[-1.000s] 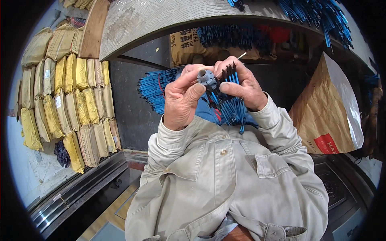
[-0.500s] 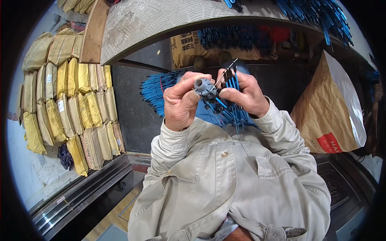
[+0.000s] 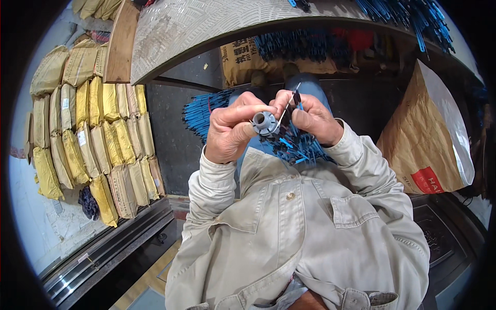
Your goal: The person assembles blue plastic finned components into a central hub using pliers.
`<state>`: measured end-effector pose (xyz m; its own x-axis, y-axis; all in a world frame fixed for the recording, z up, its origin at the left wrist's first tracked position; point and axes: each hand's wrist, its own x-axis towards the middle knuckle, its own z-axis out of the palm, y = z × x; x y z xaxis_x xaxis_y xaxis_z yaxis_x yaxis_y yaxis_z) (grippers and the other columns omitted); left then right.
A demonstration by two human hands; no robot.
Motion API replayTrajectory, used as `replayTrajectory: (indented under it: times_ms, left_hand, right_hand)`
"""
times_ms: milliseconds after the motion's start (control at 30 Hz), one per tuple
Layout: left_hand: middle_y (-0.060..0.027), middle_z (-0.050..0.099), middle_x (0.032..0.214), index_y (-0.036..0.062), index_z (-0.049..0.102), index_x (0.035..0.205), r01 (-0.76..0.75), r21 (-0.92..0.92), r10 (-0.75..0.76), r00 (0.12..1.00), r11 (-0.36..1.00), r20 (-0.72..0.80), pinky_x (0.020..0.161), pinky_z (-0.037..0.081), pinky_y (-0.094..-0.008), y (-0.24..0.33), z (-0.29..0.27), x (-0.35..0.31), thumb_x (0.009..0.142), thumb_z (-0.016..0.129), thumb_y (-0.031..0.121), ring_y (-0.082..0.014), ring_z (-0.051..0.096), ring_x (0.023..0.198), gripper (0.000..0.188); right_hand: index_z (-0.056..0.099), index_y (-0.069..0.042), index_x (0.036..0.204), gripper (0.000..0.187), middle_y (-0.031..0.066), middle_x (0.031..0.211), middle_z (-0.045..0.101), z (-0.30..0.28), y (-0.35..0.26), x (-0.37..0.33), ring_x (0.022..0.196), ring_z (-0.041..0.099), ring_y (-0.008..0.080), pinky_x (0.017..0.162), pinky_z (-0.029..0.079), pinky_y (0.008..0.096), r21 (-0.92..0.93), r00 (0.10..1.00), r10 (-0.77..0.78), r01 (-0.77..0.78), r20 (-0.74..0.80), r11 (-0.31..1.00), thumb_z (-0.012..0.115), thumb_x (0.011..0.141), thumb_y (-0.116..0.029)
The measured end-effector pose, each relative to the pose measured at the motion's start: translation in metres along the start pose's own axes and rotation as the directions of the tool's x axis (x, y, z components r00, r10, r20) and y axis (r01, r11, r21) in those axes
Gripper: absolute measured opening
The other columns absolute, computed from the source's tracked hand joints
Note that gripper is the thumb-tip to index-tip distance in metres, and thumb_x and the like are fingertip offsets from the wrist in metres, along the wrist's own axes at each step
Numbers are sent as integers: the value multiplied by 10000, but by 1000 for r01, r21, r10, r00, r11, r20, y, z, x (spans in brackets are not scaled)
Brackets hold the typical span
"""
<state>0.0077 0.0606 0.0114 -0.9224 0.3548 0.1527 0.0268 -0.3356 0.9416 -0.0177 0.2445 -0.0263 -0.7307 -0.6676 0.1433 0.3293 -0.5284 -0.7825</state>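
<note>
My left hand [image 3: 226,135] grips a grey, slotted, round plastic hub [image 3: 266,124] between thumb and fingers, its hollow end facing up. Close beside it, my right hand [image 3: 319,119] pinches a thin rib [image 3: 296,98] with a dark part near its tip. A pale, thin strand [image 3: 282,114] runs from there down to the hub's edge. Below both hands, a tangle of blue and black ribs [image 3: 299,149], like umbrella ribs, hangs over my lap. Whether all of them join the hub is hidden.
Blue ribs [image 3: 199,118] lie in a bundle left of my knees. A grey board [image 3: 206,31] crosses in front, with more blue ribs [image 3: 408,20] at its right. Wrapped packs [image 3: 93,139] are stacked at left. An upright brown paper bag [image 3: 421,134] stands at right.
The hub has turned a little, showing its slotted rim more. My right hand has shifted slightly, and fewer ribs stick up between its fingers. The hands remain close together.
</note>
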Motion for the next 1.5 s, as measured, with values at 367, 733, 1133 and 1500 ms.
replayTrajectory:
  times_ms: [367,733,1133,1500]
  left_hand:
    - [-84,590,888,-48,646,997,35,-189,-46,998,981,-52,769,450,-259,1,8,-3,750,728,138,-146,559,839,320]
    - [-94,638,817,13,688,868,-113,75,106,990,991,87,809,413,-359,-8,-5,8,744,720,332,-199,543,811,344]
    - [-69,652,899,28,688,937,-254,70,216,913,965,347,969,308,-414,10,1,37,629,773,322,-238,483,1008,434]
    - [-27,613,912,75,622,898,-288,444,265,957,849,113,949,342,-371,7,24,27,632,801,145,-216,487,1020,328]
  right_hand:
    - [554,-41,890,274,-7,864,511,3,-5,-2,822,455,80,738,369,235,-196,993,-99,109,63,975,707,763,-230]
    - [607,-25,861,273,-5,833,540,3,-1,0,782,458,74,707,383,242,-80,990,-115,122,78,989,703,789,-270]
    - [587,-17,843,226,-5,811,542,5,-36,-4,757,457,76,671,392,252,-266,973,-155,197,170,944,684,803,-217]
    - [496,-19,717,258,72,783,499,-8,-20,-4,756,475,195,687,402,297,-508,876,-461,465,144,725,716,751,-148]
